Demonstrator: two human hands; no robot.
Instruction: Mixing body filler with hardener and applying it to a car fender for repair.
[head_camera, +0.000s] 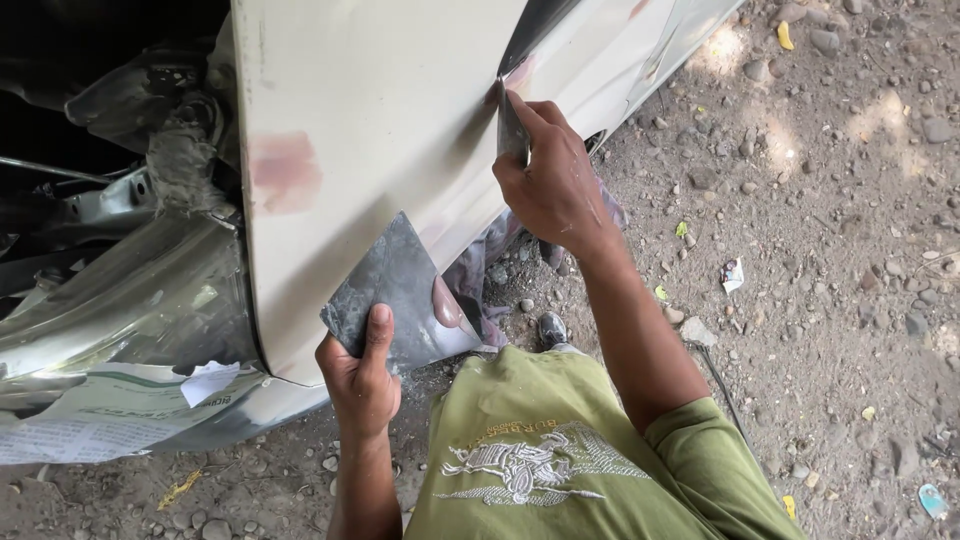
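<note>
Pressing a scraper blade (511, 130) to the car panel (380, 110), right hand (550, 180) grips it; left hand (360, 385) clamps a grey board (395, 285).

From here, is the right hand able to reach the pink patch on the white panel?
Probably yes. The right hand presses a spreader blade on the panel; nothing lies between it and the pink patch.

The person wears an olive-green short-sleeved T-shirt (560, 450) with a pale embroidered-looking emblem across the chest. Both forearms are bare below the sleeves, and a grey shoe (551, 329) shows beyond the shirt's hem.
</note>
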